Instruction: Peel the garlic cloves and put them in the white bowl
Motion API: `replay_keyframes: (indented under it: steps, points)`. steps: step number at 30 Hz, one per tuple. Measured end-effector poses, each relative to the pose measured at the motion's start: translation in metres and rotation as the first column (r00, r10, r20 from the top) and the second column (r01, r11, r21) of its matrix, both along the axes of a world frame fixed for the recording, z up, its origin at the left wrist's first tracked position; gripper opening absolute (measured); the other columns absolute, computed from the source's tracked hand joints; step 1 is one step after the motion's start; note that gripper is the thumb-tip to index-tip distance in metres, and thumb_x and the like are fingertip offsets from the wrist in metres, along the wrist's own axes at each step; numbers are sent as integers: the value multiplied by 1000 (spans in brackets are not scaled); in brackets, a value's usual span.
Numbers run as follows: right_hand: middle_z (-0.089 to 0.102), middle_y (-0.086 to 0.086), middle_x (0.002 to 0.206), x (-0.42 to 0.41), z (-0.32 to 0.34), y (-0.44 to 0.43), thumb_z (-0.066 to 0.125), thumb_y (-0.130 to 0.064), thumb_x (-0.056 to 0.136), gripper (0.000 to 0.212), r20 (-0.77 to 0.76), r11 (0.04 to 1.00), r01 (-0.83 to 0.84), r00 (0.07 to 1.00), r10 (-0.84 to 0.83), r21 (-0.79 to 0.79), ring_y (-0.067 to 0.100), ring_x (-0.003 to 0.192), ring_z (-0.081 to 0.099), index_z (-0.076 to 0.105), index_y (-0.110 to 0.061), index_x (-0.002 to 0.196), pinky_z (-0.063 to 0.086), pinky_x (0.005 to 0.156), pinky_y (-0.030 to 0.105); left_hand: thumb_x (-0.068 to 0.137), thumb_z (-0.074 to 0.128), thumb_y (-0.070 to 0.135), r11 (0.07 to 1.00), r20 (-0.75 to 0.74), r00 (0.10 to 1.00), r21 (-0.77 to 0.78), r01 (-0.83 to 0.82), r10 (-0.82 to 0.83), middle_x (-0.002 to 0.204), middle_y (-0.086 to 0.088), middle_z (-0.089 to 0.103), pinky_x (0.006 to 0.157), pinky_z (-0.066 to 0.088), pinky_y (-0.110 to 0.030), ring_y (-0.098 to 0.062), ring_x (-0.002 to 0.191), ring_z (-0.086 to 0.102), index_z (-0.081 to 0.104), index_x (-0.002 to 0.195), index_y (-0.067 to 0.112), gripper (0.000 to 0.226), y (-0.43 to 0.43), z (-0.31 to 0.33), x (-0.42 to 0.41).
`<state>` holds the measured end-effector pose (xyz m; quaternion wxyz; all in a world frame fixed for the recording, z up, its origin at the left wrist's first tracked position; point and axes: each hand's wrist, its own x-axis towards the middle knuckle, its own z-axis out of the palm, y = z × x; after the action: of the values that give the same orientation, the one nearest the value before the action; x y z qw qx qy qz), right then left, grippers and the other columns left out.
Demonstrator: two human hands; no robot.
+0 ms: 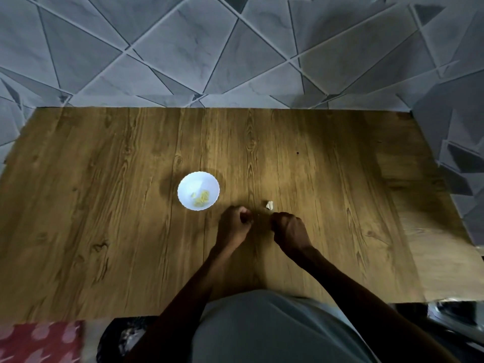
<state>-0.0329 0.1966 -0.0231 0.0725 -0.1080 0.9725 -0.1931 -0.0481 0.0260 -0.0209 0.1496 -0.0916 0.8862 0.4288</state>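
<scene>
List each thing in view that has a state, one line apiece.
white bowl: upright on the table, holding peeled cloves.
peeled cloves: yellowish, lying in the bowl.
garlic piece: loose on the table right of the bowl, untouched; clove or skin, cannot tell.
left hand: fingers curled; what it holds, if anything, cannot tell.
right hand: fingers curled; contents hidden.

You've got a single view here: a wide-angle cam on your head, facing forward and tipped steeply down at the wooden table (104, 218). It sits close above the near edge, so your torso (262, 331) fills the bottom middle, and your left hand (233, 227) and right hand (290, 233) land just below centre. The tiled wall (235, 48) behind takes the top band.
</scene>
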Motion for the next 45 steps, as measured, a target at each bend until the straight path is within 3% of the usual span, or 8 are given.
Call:
replay_keyframes:
  steps: [6, 17, 21, 26, 32, 35, 41, 45]
  points:
    - [66, 8, 75, 2, -10, -6, 70, 7, 75, 16, -24, 992, -32, 999, 35, 119, 19, 58, 61, 67, -6, 84, 46, 50, 27, 82, 68, 11, 901, -93, 960, -380, 210, -263, 138, -5, 46, 106, 37, -35, -26, 130, 39, 56, 126, 16, 46, -1, -12, 10]
    - [62, 8, 63, 0, -4, -12, 84, -2, 63, 20, -118, 955, -150, 976, 184, 254, 18, 46, 55, 66, -7, 71, 39, 41, 24, 82, 68, 12, 886, -72, 958, -406, 226, -277, 144, -5, 41, 108, 38, -37, -27, 133, 36, 52, 131, 18, 52, -2, -14, 8]
    - [69, 12, 80, -3, 4, -15, 66, -5, 85, 5, -21, 921, -179, 980, 198, 345, 23, 64, 63, 68, -5, 88, 43, 53, 29, 85, 65, 12, 887, -38, 962, -398, 234, -271, 150, -8, 36, 112, 34, -41, -30, 138, 32, 47, 138, 16, 56, -1, -16, 7]
    - [65, 10, 115, -13, 18, -29, 48, -9, 99, 26, 109, 886, -187, 982, 155, 425, 24, 100, 64, 60, -8, 122, 46, 74, 28, 90, 64, 21, 904, -24, 968, -363, 224, -249, 152, -8, 36, 117, 28, -40, -29, 141, 29, 44, 142, 14, 56, -2, -16, 6]
    - [73, 7, 84, -23, 15, -15, 65, -13, 91, 12, 244, 987, 149, 961, -131, -57, 13, 65, 65, 71, -2, 95, 49, 52, 21, 85, 65, 11, 992, 82, 990, -32, 118, -115, 124, -4, 66, 100, 47, -31, -19, 115, 60, 64, 126, 16, 41, -2, -4, 0]
    - [72, 9, 68, -12, 19, -8, 73, -4, 85, 6, 351, 818, 329, 921, -169, -472, 18, 59, 71, 73, -2, 79, 61, 58, 34, 82, 67, 4, 992, 83, 996, 126, 8, -19, 99, 1, 73, 86, 55, -31, -14, 93, 67, 74, 101, 15, 23, -2, 0, 3]
    - [74, 16, 77, 0, 28, -15, 67, 2, 88, 7, 455, 583, 512, 853, -256, -631, 26, 68, 73, 74, 0, 84, 62, 63, 36, 86, 71, 9, 850, 234, 966, 480, -216, 114, 89, -8, 73, 63, 53, -19, -13, 76, 68, 73, 100, 3, 16, -5, 12, 10]
    - [74, 15, 82, 5, 30, -17, 66, 5, 87, 7, 433, 549, 499, 864, -256, -670, 22, 72, 74, 73, 3, 87, 62, 64, 33, 86, 72, 11, 700, 357, 931, 645, -307, 79, 90, -11, 73, 64, 53, -21, -18, 79, 68, 72, 103, 1, 20, -9, 19, 12]
